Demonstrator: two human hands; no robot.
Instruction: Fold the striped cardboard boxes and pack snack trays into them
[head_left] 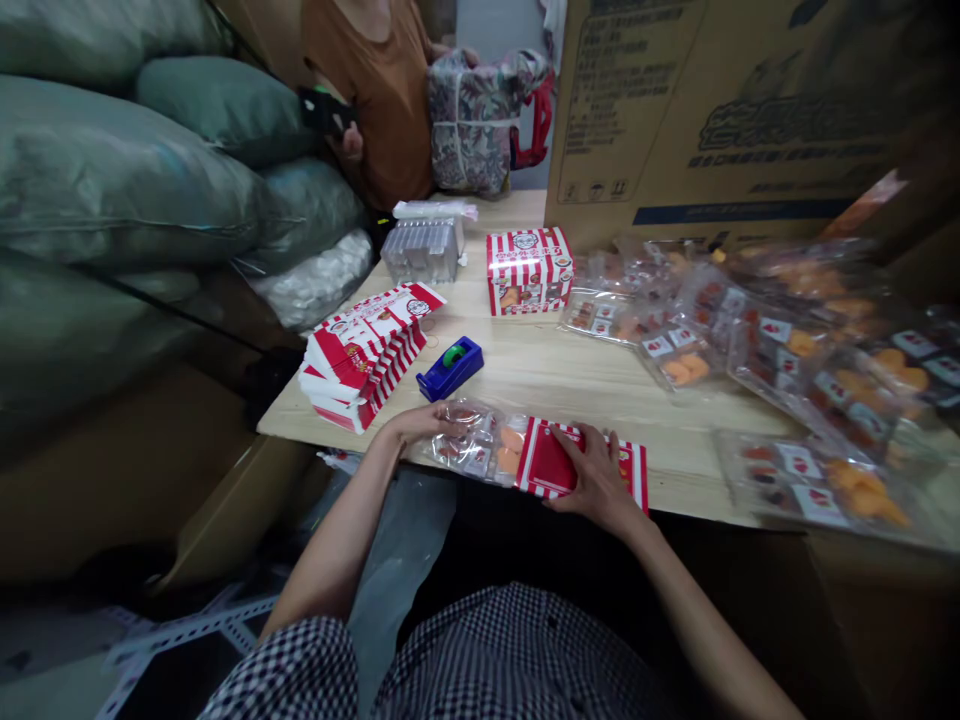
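Observation:
At the table's front edge, my left hand (427,424) is closed on the left end of a clear plastic pack (480,455) with orange pieces and small printed packets inside. The pack's right end meets a red-and-white striped carton (544,462); whether it is partly inside, I cannot tell. My right hand (596,475) grips that carton from above, fingers bent over its far edge and thumb on the near side. Just beyond stands a blue tape dispenser (452,370) with a green core. A pile of flat striped cartons (367,350) lies to the left.
A made-up striped box (529,272) stands at the back middle, beside stacked clear plastic cases (425,248). Many clear packs (795,350) are heaped on the right. A big cardboard box (720,130) rises behind, large sacks (112,170) at left. Another person (382,90) stands across the table.

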